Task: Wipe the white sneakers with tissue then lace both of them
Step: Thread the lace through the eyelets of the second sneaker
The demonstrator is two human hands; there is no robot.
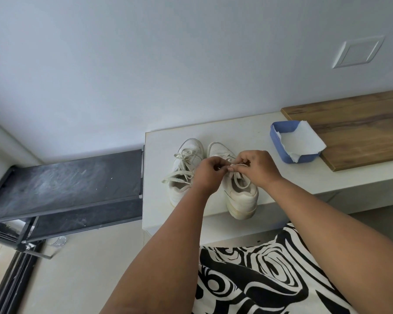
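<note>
Lacing step: your left hand (210,169) and right hand (255,165) pinched the cream flat lace (237,164) over the right-hand white leather sneaker (241,196), beside the blue plastic tissue tray (279,146); threading the next eyelet probably followed.

Soft, even daylight fills the scene, bright without glare. Shadows are faint; a pale one lies under the tabletop (213,132) edge. Focus is sharp around the tabletop, and wide-angle distortion bends straight lines toward the frame edges, stretching the forearms nearest the camera.
</note>
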